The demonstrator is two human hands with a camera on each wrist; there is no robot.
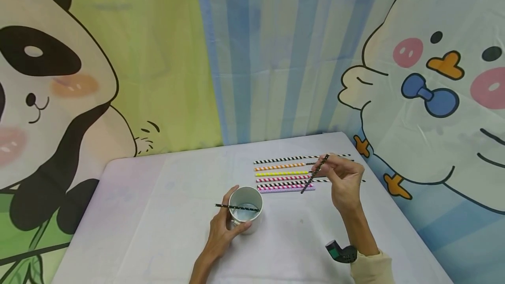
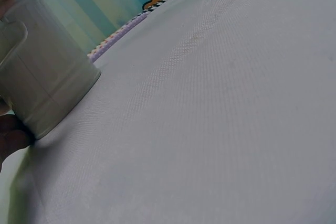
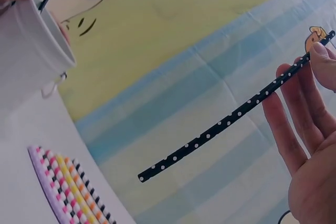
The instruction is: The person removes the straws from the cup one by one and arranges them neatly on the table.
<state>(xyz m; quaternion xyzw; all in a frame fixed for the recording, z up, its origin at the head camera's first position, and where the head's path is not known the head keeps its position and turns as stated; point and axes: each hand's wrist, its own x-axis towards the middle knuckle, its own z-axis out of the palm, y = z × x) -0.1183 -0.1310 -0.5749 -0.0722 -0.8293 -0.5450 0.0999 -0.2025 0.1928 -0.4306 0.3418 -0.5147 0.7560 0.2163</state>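
Observation:
My left hand [image 1: 221, 231] grips a white mug [image 1: 257, 222] by its side, with thumb and fingers round it. The mug's handle shows close to the palm. A black straw with white dots [image 1: 236, 207] leans in the mug, its upper end over the left rim. My right hand [image 1: 345, 181] pinches another black straw with white dots [image 3: 220, 126] near its upper end, between thumb and fingers. That straw slants down in the air, to the right of the mug and over the row of straws [image 1: 282, 174]; its lower end is free.
The row on the white table [image 1: 165, 214] has striped straws in black, orange, yellow and pink, plus a lilac straw [image 1: 289, 190] at the near side. Curtains with a cartoon panda [image 1: 90, 122] and a white cartoon bird [image 1: 398, 139] stand behind. A small black device [image 1: 341, 252] sits at my right wrist.

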